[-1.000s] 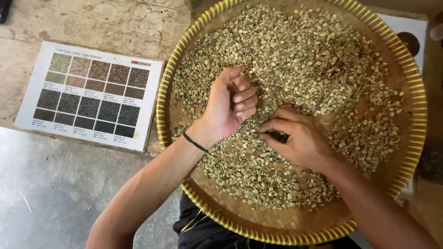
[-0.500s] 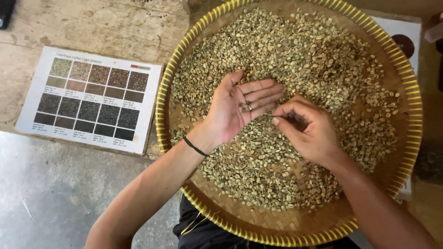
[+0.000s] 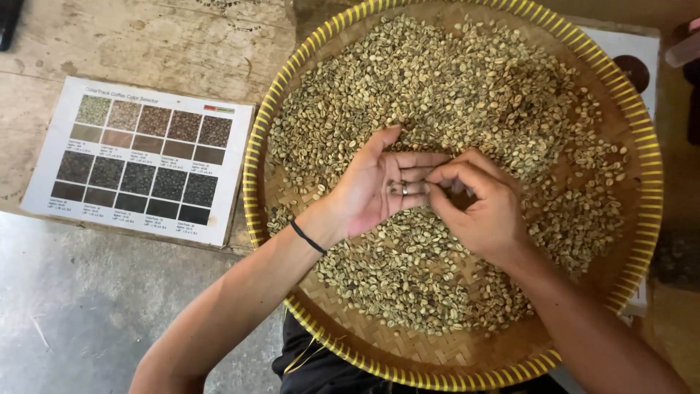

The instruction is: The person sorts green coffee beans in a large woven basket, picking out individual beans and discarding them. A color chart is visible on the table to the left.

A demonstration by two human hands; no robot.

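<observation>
At frame centre, a few small, hard, light beans (image 3: 402, 188) are being cradled in the open left hand (image 3: 379, 182); they are being pinched by the right hand (image 3: 477, 201) fingertips, likely rolling easily.

My right hand (image 3: 477, 208) curls over, so you can't see what its fingertips pinch, and it hides the beans (image 3: 437, 95) under it. The few bits in my left palm (image 3: 375, 186) are too small to make out. The tray (image 3: 255, 157) gets clipped at the top and bottom edges. The chart's (image 3: 142, 160) small print is too tiny to read. A dark thing (image 3: 7, 22) top left is mostly out of frame, and so is the paper (image 3: 627, 55) under the tray's right side.
</observation>
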